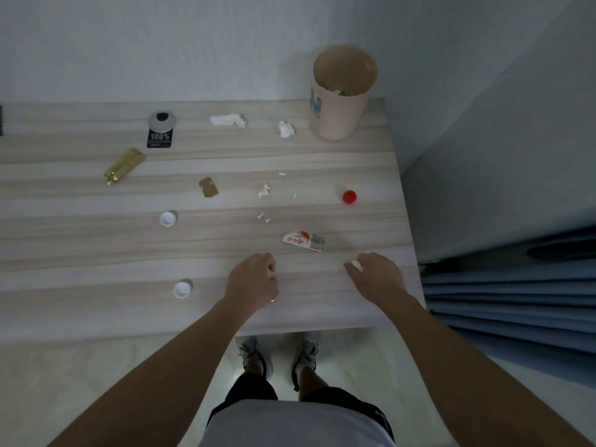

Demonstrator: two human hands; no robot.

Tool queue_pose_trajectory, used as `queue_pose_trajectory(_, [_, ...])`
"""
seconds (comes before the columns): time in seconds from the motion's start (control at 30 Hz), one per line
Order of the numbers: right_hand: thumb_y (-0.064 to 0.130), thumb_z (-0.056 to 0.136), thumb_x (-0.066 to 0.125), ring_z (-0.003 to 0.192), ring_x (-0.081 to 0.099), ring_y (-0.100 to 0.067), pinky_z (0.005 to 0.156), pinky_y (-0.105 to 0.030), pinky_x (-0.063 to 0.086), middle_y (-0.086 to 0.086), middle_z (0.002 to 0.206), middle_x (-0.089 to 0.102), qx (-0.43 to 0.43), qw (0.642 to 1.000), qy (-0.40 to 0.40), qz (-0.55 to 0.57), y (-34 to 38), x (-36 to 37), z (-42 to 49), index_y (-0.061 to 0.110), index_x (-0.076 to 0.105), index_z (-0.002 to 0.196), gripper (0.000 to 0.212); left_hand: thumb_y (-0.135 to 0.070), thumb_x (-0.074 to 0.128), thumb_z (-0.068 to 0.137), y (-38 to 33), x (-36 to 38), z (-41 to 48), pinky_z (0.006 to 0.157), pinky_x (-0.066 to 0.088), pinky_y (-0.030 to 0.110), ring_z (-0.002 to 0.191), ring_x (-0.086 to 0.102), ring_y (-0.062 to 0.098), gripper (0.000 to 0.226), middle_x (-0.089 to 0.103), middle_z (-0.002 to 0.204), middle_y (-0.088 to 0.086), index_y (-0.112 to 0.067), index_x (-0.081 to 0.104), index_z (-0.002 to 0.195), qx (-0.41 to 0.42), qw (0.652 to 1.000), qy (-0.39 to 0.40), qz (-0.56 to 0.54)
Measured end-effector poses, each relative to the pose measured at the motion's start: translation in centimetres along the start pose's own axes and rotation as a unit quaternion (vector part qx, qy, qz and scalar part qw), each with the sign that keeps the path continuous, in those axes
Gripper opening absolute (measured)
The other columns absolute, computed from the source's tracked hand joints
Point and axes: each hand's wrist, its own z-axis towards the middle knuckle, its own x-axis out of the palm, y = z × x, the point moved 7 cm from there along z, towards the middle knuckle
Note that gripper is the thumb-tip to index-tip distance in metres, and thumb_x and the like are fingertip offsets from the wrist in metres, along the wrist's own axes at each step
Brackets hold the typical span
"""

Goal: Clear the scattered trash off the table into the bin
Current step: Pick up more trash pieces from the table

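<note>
White scrap (357,265) part-hidden in right hand (375,275) | left hand (253,279) contents unclear

The pale, wood-grain surface (96,246) under my hands looks smooth and matt, like laminate. The tan round bin (338,117) seems matt plastic. The gold wrapper (124,165) has a shiny, foil-like gloss. The crumpled white tissue (286,129) looks soft and rough, as paper does. The small red bottle cap (349,197) looks like smooth plastic, and the white round cap (167,218) likewise.
</note>
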Motion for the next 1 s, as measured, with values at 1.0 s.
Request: queue_pose_trajectory(1.0, [0.032,0.088,0.063,0.096,0.058,-0.034,0.087,-0.039,0.049,-0.013,0.127,0.035,-0.030,0.998,0.019,0.060,11.2,1.0,4.5,0.020,0.042,0.134,0.052,-0.008,0.066,0.073,14.8,-6.9,-0.6,0.066,0.055,0.037,0.073,0.061,0.025,0.061,0.033,0.121,0.003,-0.022,0.044,0.128,-0.019,0.999,0.035,-0.025])
